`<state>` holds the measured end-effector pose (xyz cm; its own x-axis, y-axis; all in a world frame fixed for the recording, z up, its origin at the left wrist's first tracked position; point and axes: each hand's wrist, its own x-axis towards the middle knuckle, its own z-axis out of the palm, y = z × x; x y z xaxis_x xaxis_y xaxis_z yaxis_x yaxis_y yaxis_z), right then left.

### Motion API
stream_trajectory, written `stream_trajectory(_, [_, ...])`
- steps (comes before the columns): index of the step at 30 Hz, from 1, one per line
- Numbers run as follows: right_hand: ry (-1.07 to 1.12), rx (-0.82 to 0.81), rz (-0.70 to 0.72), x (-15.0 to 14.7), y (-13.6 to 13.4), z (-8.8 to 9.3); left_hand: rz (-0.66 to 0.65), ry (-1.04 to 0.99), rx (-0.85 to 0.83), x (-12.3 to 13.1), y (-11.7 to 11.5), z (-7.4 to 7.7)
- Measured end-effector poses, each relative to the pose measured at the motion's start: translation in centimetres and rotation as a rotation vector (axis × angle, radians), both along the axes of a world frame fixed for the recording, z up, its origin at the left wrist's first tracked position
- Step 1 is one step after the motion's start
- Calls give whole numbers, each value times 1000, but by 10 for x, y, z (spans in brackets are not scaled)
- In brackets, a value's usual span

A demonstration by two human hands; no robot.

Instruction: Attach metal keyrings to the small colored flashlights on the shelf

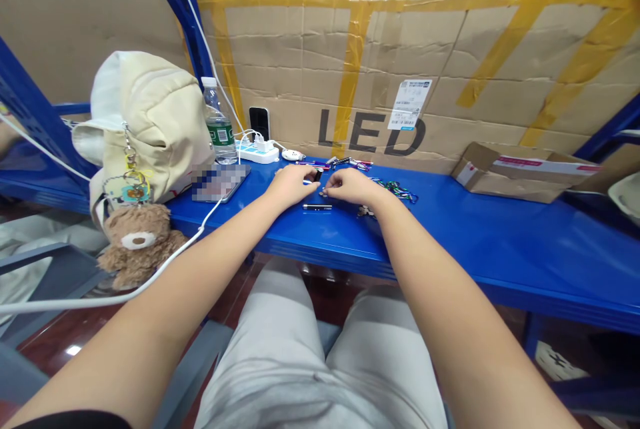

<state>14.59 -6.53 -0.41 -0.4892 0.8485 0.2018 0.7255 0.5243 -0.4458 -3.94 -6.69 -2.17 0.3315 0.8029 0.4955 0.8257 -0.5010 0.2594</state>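
My left hand [293, 185] is closed around a small black piece [317, 176], mostly hidden by the fingers. Facing it, my right hand [349, 186] pinches a tiny metallic piece [324, 194] too small to name. On the blue table just in front of both hands lies a slim black pen-like tube [317, 207]. Small silvery pieces [366, 211] are scattered under my right wrist. Beyond that wrist is a heap of green and dark clips [399, 189]. Several coloured pen-like tubes [345, 162] lie behind the hands.
To the left stand a cream backpack [150, 116] with a teddy bear [141, 239], a water bottle [220, 126], a phone [220, 182] with a white cable, and a power strip [257, 151]. An open cardboard box [520, 172] sits right. A large "LED" carton [320, 49] walls the back.
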Motion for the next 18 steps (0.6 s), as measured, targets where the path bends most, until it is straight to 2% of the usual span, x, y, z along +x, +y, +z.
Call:
stream_trajectory(4, [326,106,-12,8,0,9,-48,23,4,1,-2,0])
stream_trajectory(6, [417,137,-11,9,0,10,-93,25,13,2,-4,1])
stream_trajectory(9, [419,167,8,6,1,7,-148,20,34,3,-6,1])
stream_trajectory(13, [329,183,5,-2,-2,4,-152,23,40,3,-5,0])
stream_trajectory(18, [324,204,-60,9,-2,13,-115,28,16,1,-4,0])
